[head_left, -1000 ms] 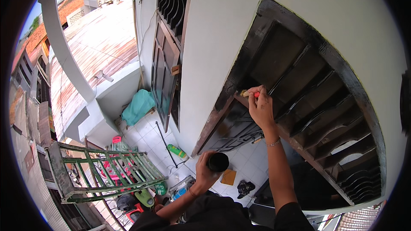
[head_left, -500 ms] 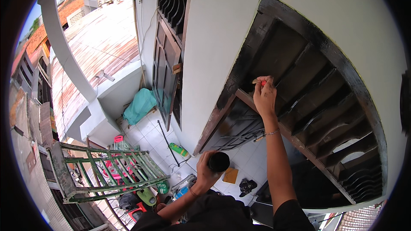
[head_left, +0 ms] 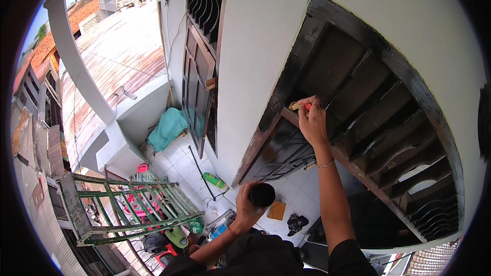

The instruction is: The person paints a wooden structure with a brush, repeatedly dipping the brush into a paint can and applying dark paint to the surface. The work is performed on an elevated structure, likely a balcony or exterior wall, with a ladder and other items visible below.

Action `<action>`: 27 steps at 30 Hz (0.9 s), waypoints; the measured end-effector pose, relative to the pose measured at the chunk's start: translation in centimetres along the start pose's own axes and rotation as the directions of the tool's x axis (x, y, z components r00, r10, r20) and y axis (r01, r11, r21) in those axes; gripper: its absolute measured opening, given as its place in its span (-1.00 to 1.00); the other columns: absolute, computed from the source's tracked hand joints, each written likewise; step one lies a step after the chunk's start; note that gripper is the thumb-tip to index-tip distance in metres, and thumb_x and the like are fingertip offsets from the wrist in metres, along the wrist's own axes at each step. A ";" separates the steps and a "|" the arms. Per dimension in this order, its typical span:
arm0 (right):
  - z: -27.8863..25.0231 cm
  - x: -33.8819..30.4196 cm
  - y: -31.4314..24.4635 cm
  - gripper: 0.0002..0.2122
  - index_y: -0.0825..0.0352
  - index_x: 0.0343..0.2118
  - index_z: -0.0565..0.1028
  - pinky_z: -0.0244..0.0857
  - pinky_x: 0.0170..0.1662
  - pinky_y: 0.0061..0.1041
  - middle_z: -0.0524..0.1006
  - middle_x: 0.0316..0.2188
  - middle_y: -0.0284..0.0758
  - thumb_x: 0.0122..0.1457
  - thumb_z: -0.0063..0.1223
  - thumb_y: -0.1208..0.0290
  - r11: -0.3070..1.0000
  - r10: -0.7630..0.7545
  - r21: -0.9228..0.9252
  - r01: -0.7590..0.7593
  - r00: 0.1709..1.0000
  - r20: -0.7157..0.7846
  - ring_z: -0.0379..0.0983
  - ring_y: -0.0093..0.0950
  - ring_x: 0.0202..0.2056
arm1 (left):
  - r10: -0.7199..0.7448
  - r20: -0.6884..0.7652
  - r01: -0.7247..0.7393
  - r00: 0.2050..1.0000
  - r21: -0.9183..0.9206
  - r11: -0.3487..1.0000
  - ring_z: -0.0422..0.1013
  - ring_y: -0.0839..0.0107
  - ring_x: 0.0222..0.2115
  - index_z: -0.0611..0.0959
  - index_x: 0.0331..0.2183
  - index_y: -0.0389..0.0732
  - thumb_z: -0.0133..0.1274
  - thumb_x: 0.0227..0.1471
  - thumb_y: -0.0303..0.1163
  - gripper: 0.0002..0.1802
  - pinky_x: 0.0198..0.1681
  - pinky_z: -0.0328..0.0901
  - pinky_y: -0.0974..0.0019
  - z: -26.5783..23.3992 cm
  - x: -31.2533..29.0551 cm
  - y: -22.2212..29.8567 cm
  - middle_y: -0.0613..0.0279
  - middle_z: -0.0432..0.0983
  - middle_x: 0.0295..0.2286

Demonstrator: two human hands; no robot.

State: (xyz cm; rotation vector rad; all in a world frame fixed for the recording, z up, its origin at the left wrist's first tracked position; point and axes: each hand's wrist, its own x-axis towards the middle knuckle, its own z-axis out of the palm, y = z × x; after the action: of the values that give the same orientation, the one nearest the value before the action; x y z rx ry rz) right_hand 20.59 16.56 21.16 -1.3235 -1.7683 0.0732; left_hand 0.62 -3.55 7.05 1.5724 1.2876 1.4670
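Note:
My right hand [head_left: 314, 121] is closed around a small paintbrush [head_left: 299, 106] with a red part between my fingers and a pale tip. The brush is at the lower left corner of the barred opening above the door, where the dark-painted upright of the wooden frame [head_left: 280, 89] meets the brown crossbar [head_left: 289, 116]. My left hand [head_left: 247, 207] grips a round container [head_left: 262, 194] at chest height, its visible round end all black. Whether the brush tip touches the wood is too small to tell.
Beneath the crossbar stands a dark panelled door [head_left: 281, 156]. A green metal ladder [head_left: 138, 209] is at lower left, with tools and bottles around it. On the white tiled floor lie a green bottle [head_left: 214, 179], a brown square piece [head_left: 276, 210] and a black crumpled thing [head_left: 296, 224].
My right hand has moved slightly down and left with the brush, bringing its tip to the frame's corner by the crossbar. My left hand and the container have hardly moved.

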 end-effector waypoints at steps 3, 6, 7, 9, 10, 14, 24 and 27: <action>-1.6 0.6 -1.0 -0.93 0.43 -0.20 0.40 0.46 -0.33 -0.41 0.65 -0.31 -0.17 0.35 0.04 0.57 0.998 0.068 0.007 -0.068 0.996 -0.063 0.62 -0.35 -0.39 | -0.017 0.006 0.017 1.000 -0.010 1.000 0.57 0.11 -0.19 0.60 -0.12 -0.19 0.55 -0.28 -0.46 -0.38 -0.09 0.47 0.17 0.1 0.2 0.2 0.10 0.60 -0.20; -1.7 2.4 1.3 -0.93 0.43 -0.20 0.41 0.45 -0.34 -0.40 0.65 -0.31 -0.16 0.35 0.05 0.57 0.999 0.010 -0.038 -0.017 0.984 -0.180 0.60 -0.37 -0.42 | -0.042 0.045 0.045 0.998 -0.068 0.997 0.53 0.01 -0.10 0.58 -0.08 -0.19 0.50 -0.36 -0.59 -0.30 -0.02 0.44 0.13 0.8 0.7 0.9 0.07 0.58 -0.14; -1.4 2.5 1.3 -0.93 0.44 -0.20 0.41 0.45 -0.34 -0.39 0.65 -0.30 -0.15 0.35 0.05 0.57 0.998 0.041 -0.035 -0.045 0.994 -0.106 0.59 -0.35 -0.43 | -0.045 0.045 0.049 0.998 -0.071 0.996 0.54 0.01 -0.11 0.58 -0.08 -0.19 0.50 -0.36 -0.59 -0.30 -0.02 0.44 0.12 0.9 0.7 1.1 0.07 0.58 -0.14; -1.5 1.6 1.2 -0.93 0.44 -0.20 0.41 0.46 -0.33 -0.40 0.65 -0.30 -0.14 0.35 0.05 0.58 1.000 0.007 0.015 -0.006 0.998 -0.060 0.59 -0.34 -0.43 | -0.022 0.037 0.024 0.999 -0.055 0.998 0.55 0.06 -0.15 0.59 -0.10 -0.19 0.52 -0.32 -0.53 -0.34 -0.05 0.45 0.15 1.1 0.7 1.4 0.09 0.59 -0.17; -1.6 0.9 1.0 -0.93 0.45 -0.20 0.42 0.46 -0.32 -0.40 0.65 -0.30 -0.14 0.34 0.05 0.58 0.999 -0.012 0.040 0.014 0.999 -0.035 0.59 -0.34 -0.43 | 0.003 0.026 -0.002 1.000 -0.037 0.999 0.57 0.11 -0.19 0.60 -0.11 -0.19 0.54 -0.28 -0.47 -0.37 -0.09 0.47 0.17 1.2 0.5 1.3 0.10 0.60 -0.20; -3.1 2.1 -0.4 -0.93 0.44 -0.21 0.42 0.51 -0.23 -0.40 0.65 -0.30 -0.12 0.34 0.05 0.58 0.993 0.116 0.024 -0.114 0.987 -0.113 0.65 -0.28 -0.33 | 0.044 0.017 -0.044 0.999 -0.003 0.999 0.58 0.16 -0.22 0.61 -0.13 -0.19 0.57 -0.25 -0.40 -0.40 -0.11 0.48 0.19 0.9 1.3 1.2 0.13 0.61 -0.22; -1.4 1.0 -0.9 -0.94 0.41 -0.24 0.42 0.48 -0.34 -0.37 0.61 -0.40 -0.18 0.30 0.06 0.58 0.998 0.064 0.016 -0.062 0.991 -0.120 0.63 -0.36 -0.43 | 0.028 0.007 -0.028 1.000 -0.018 0.999 0.57 0.14 -0.21 0.61 -0.15 -0.18 0.56 -0.24 -0.40 -0.42 -0.10 0.47 0.18 0.0 1.3 0.5 0.13 0.62 -0.23; -0.9 -0.2 -0.5 -0.93 0.42 -0.25 0.42 0.48 -0.34 -0.38 0.62 -0.38 -0.19 0.30 0.08 0.57 1.000 0.008 0.012 -0.008 0.999 -0.051 0.61 -0.40 -0.45 | 0.017 0.009 -0.016 1.000 -0.025 1.000 0.58 0.14 -0.22 0.61 -0.15 -0.18 0.56 -0.24 -0.40 -0.42 -0.10 0.48 0.18 0.1 1.2 0.6 0.13 0.62 -0.23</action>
State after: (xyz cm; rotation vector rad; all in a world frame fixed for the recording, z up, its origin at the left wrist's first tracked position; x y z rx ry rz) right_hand 20.79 15.83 21.84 -1.3128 -1.7178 0.0540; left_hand 0.75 -2.59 8.01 1.5755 1.2497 1.4788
